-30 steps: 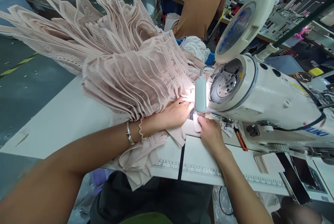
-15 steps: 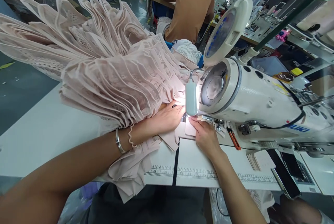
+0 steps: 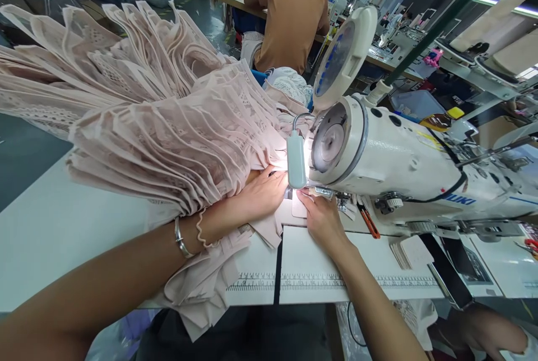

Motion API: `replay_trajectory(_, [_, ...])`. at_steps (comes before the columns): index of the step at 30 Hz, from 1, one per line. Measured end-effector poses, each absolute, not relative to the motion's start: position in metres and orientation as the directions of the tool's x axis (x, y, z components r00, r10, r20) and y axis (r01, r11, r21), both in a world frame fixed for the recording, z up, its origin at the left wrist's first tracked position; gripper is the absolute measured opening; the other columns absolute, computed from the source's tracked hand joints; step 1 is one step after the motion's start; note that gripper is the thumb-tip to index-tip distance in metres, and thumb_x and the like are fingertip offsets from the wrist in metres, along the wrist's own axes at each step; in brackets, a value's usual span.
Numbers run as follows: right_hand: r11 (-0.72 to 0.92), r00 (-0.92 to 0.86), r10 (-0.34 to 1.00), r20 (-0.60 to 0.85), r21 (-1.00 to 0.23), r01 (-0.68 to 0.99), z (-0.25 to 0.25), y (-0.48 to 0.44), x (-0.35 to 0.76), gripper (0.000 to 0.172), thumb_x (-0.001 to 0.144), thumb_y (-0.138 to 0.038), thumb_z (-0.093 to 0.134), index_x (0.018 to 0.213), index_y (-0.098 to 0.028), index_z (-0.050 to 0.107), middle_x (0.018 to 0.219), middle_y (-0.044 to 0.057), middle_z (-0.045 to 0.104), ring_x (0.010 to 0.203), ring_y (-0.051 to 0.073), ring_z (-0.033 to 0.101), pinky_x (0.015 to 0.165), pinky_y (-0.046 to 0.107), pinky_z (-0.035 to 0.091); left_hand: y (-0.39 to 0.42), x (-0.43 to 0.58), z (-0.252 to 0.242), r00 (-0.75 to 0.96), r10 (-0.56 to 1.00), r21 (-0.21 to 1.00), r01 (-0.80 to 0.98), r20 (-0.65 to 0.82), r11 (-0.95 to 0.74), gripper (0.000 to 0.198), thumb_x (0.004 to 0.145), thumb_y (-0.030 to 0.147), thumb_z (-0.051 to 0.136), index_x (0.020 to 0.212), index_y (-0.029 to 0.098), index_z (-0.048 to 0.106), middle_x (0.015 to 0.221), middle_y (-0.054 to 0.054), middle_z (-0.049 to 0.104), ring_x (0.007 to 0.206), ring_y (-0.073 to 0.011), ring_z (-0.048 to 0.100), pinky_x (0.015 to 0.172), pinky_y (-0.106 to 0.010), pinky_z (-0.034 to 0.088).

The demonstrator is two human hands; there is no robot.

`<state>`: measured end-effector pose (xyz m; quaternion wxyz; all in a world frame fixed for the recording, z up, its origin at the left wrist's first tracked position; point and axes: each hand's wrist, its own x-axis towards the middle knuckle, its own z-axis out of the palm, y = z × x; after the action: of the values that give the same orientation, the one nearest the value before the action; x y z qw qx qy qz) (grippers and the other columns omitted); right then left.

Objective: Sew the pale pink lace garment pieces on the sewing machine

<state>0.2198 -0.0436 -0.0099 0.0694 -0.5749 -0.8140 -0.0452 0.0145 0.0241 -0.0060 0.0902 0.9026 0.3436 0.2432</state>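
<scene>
Left hand [image 3: 263,195] lies flat and open, palm down on the pink fabric piece [image 3: 269,226] at the foot of the sewing machine [image 3: 399,165], just beneath the lit lamp [image 3: 296,159]. Right hand [image 3: 321,221] is open too, fingertips pressing a small pink patch [image 3: 299,211] on the table [image 3: 63,226] beside the needle. A tall fanned fabric stack [image 3: 168,137] rests against the left wrist.

A fanned stack of pale pink lace fabric pieces [image 3: 176,137] spreads from upper left to centre frame, its layered edges overhanging at lower centre.
</scene>
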Motion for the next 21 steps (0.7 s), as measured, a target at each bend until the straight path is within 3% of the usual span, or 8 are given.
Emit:
replay_trajectory(6, [0.320, -0.318, 0.937, 0.144, 0.011, 0.947, -0.010, -0.044, 0.219, 0.058, 0.089, -0.005, 0.039, 0.139, -0.025, 0.061, 0.123, 0.013, 0.070, 0.104, 0.029, 0.064, 0.097, 0.048, 0.048, 0.023, 0.014, -0.006, 0.643, 0.664, 0.308, 0.589, 0.381, -0.747, 0.024, 0.100, 0.012, 0.035, 0.093, 0.016, 0.057, 0.095, -0.008, 0.063, 0.095, -0.0212, 0.057, 0.098, -0.035, 0.045])
replay_trajectory(14, [0.245, -0.244, 0.970, -0.018, 0.062, 0.968, 0.001, -0.045, 0.210, 0.061, 0.093, -0.006, 0.031, 0.147, -0.024, 0.053, 0.135, 0.014, 0.064, 0.112, 0.030, 0.061, 0.107, 0.053, 0.039, 0.023, 0.014, -0.010, 0.655, 0.625, 0.248, 0.580, 0.425, -0.776, 0.028, 0.097, 0.006, 0.033, 0.095, 0.014, 0.059, 0.097, -0.009, 0.063, 0.095, -0.0209, 0.056, 0.101, -0.036, 0.044])
replay_trajectory(21, [0.251, -0.250, 0.968, -0.021, 0.059, 0.966, 0.000, -0.044, 0.210, 0.062, 0.093, -0.004, 0.031, 0.148, -0.024, 0.052, 0.126, 0.015, 0.067, 0.112, 0.030, 0.061, 0.107, 0.052, 0.039, 0.025, 0.014, -0.013, 0.669, 0.615, 0.268, 0.555, 0.417, -0.787, 0.030, 0.099, 0.008, 0.033, 0.103, 0.014, 0.062, 0.105, -0.011, 0.065, 0.105, -0.0229, 0.056, 0.108, -0.041, 0.039])
